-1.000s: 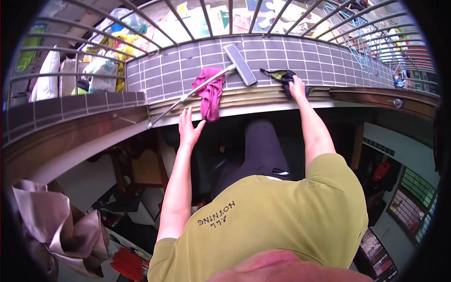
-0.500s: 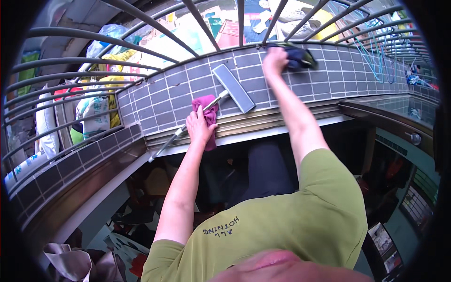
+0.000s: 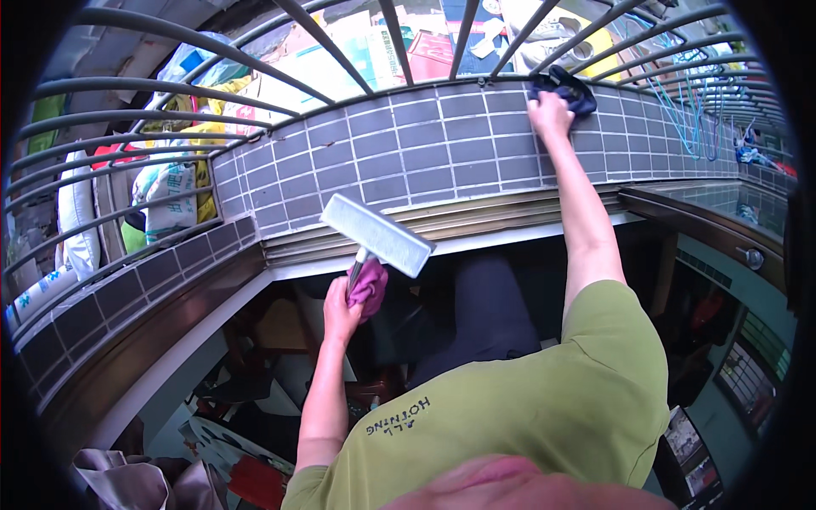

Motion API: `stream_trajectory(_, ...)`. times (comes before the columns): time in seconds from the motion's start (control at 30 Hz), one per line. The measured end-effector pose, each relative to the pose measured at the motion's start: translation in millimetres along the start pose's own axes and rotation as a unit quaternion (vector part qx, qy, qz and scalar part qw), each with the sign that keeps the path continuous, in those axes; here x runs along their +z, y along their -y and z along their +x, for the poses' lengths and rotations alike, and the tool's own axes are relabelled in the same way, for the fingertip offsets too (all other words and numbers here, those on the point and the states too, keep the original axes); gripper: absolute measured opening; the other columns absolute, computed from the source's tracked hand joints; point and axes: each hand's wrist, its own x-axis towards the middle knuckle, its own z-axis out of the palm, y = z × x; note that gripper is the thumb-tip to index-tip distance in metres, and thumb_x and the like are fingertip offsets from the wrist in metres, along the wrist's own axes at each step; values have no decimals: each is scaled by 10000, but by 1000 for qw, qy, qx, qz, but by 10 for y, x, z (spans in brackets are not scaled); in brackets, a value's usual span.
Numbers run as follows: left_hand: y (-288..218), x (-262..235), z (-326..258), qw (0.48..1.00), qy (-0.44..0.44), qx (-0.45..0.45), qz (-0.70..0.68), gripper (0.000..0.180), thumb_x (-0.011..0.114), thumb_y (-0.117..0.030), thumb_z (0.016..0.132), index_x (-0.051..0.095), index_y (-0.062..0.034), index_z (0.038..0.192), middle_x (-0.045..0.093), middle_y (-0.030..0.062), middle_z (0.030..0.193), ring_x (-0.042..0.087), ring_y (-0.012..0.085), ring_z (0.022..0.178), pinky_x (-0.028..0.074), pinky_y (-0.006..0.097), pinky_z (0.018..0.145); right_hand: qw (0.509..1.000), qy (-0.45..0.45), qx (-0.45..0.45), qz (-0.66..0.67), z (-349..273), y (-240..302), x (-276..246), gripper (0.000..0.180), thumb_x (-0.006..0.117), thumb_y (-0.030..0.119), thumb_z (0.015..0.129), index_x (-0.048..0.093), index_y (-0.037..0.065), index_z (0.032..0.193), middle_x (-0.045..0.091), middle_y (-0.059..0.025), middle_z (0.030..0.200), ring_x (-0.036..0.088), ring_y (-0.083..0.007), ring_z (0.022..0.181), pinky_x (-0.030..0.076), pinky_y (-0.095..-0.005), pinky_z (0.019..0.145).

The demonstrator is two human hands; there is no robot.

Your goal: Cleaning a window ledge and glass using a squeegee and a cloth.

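Left hand (image 3: 340, 310) around squeegee (image 3: 377, 234) (pink cloth (image 3: 369, 285) too), right hand (image 3: 551, 112) on dark rag (image 3: 568, 87).

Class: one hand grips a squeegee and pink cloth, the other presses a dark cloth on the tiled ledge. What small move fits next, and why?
Probably sweep the dark cloth sideways along the tiled ledge: the right hand presses it at the far edge by the bars, most tiles unreached.

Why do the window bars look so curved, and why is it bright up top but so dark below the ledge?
Head view: the fisheye lens bends the metal bars and the tiled ledge toward the rim, and the corners go black. Daylight falls on the ledge, the dark cloth under the right hand and the window wiper in the left hand; the room below lies in shade. Nothing looks badly blurred.
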Motion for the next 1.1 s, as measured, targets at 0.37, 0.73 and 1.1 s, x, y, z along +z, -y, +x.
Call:
stream_trajectory(0.37, 73, 230, -782, 993, 15, -92, -67, 212, 643, -83, 719, 490, -6, 845, 486, 134, 773, 508, 309, 694, 424, 347, 636, 994, -62, 55, 65, 164, 682, 328, 260, 608, 357, 781, 674, 143, 913, 639, -58, 958, 548, -240, 1001, 368, -465, 845)
stream_trajectory(0.73, 33, 190, -707, 995, -18, -73, -69, 208, 640, -99, 745, 489, -11, 859, 504, 125, 779, 518, 294, 696, 426, 346, 645, 977, 185, -8, 107, -29, 592, 79, 481, 539, 578, 745, 705, 146, 874, 642, -102, 990, 557, -269, 1019, 350, -475, 883)
stream_trajectory(1.1, -24, 123, -598, 998, -1, -47, -46, 221, 633, -59, 716, 489, -15, 877, 504, 137, 815, 516, 319, 744, 428, 354, 674, 994, -56, 26, 89, 136, 736, 389, 169, 635, 328, 753, 697, 177, 798, 618, -25, 915, 534, -218, 973, 323, -436, 846)
